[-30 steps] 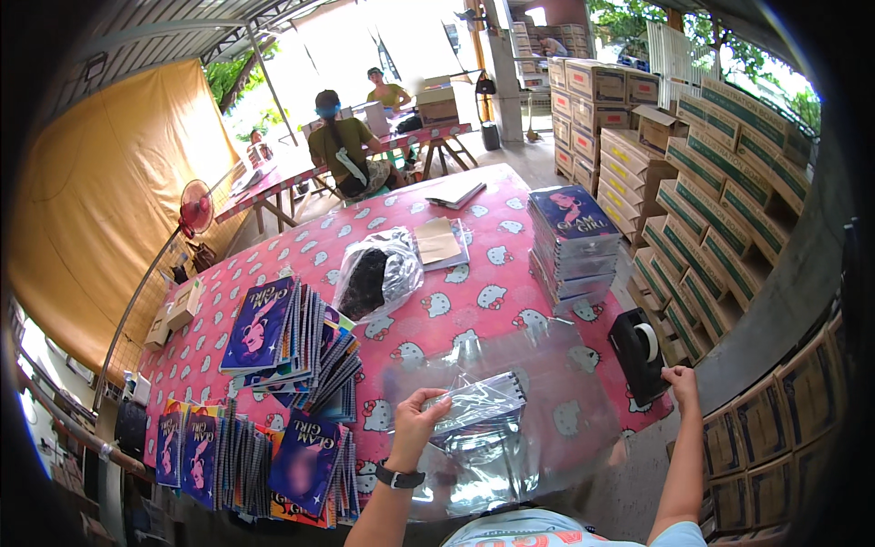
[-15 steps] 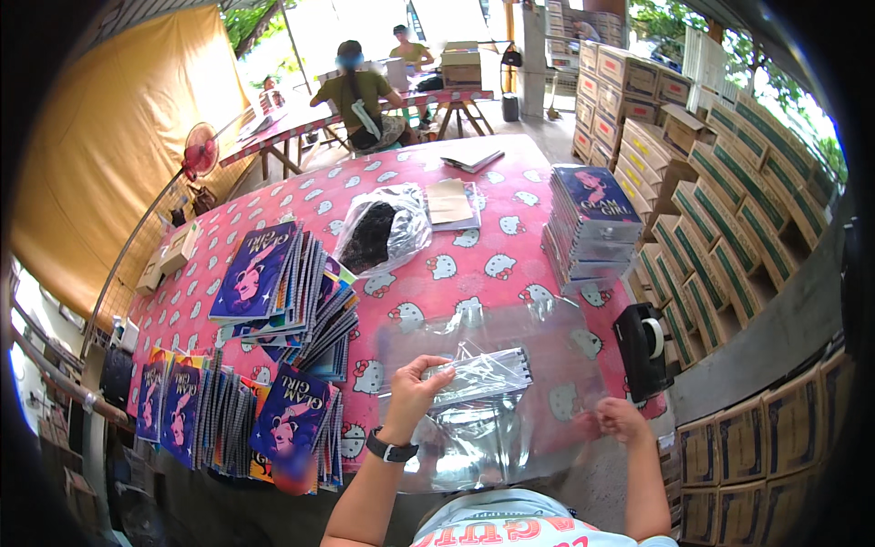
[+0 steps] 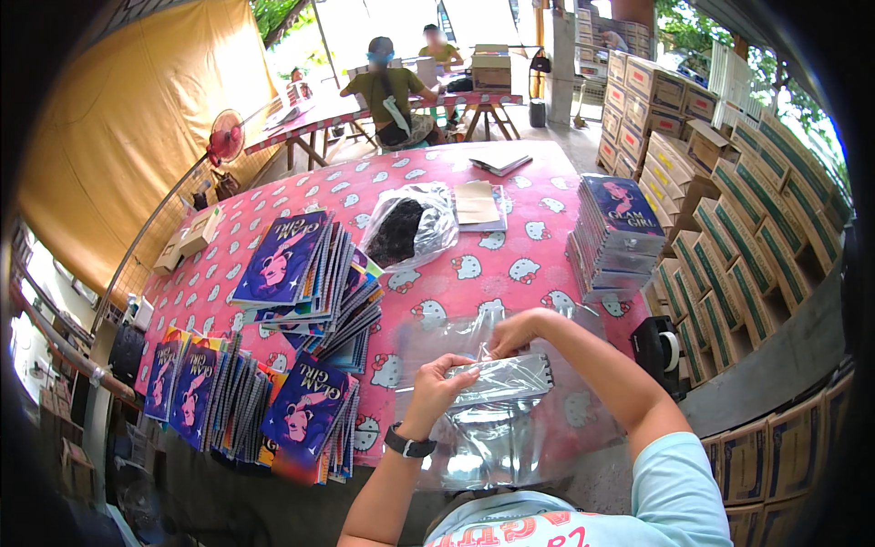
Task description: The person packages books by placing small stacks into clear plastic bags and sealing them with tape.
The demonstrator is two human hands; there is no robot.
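Note:
In front of me a bundle of spiral-bound notebooks (image 3: 510, 378), wrapped in clear plastic, stands on a clear sheet (image 3: 570, 342) over the table. My left hand (image 3: 441, 387), a dark watch on its wrist, grips the bundle's left end, thumb on top. Reaching over from the right, my right hand (image 3: 519, 334) has its fingers closed on the plastic wrap at the bundle's far side. The fingertips are partly hidden. Loose notebooks with purple covers (image 3: 283, 260) lie in slanting piles to the left, and more notebooks (image 3: 305, 406) sit nearer me.
A stack of plastic-wrapped notebooks (image 3: 620, 228) stands at the right, with a black tape dispenser (image 3: 658, 356) nearer me. Beyond the bundle lies a plastic bag with black contents (image 3: 406, 228). Cartons (image 3: 729, 273) line the right side. Two people (image 3: 387, 91) sit at a farther table.
My right hand has moved from the right table edge up and left to the bundle's far side. My left hand keeps its hold. The whole view has shifted slightly.

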